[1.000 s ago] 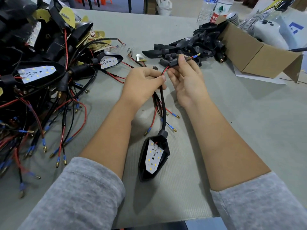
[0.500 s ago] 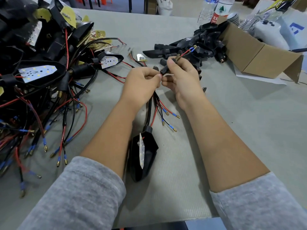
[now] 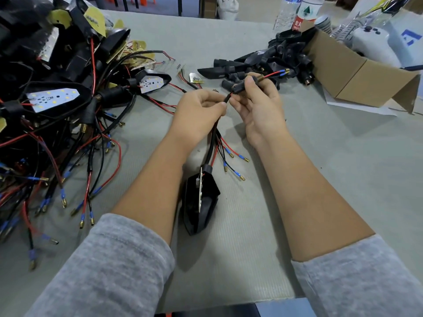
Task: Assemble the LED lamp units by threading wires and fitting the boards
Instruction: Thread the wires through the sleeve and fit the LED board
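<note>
A black lamp housing [image 3: 202, 204] with a white LED board [image 3: 200, 193] lies on edge on the mat between my forearms. Its black sleeved cable [image 3: 211, 143] runs up into my left hand [image 3: 199, 110], which pinches the sleeve end. My right hand [image 3: 256, 104] grips a small black threaded stem piece [image 3: 239, 86]. Red and black wires with blue-and-brass terminals [image 3: 278, 73] stick out of its brass end, pointing right. More loose terminal wires [image 3: 233, 161] fan out beneath my hands.
A big heap of wired lamp units [image 3: 57, 99] fills the left side. Empty black housings and stems [image 3: 258, 65] are piled at the back right, beside an open cardboard box [image 3: 357, 72]. Water bottles [image 3: 295, 12] stand behind. The table's front edge is near my sleeves.
The housing has turned from face-up, LED board showing, onto its edge. The wire tips have come further out of the stem piece in my right hand.
</note>
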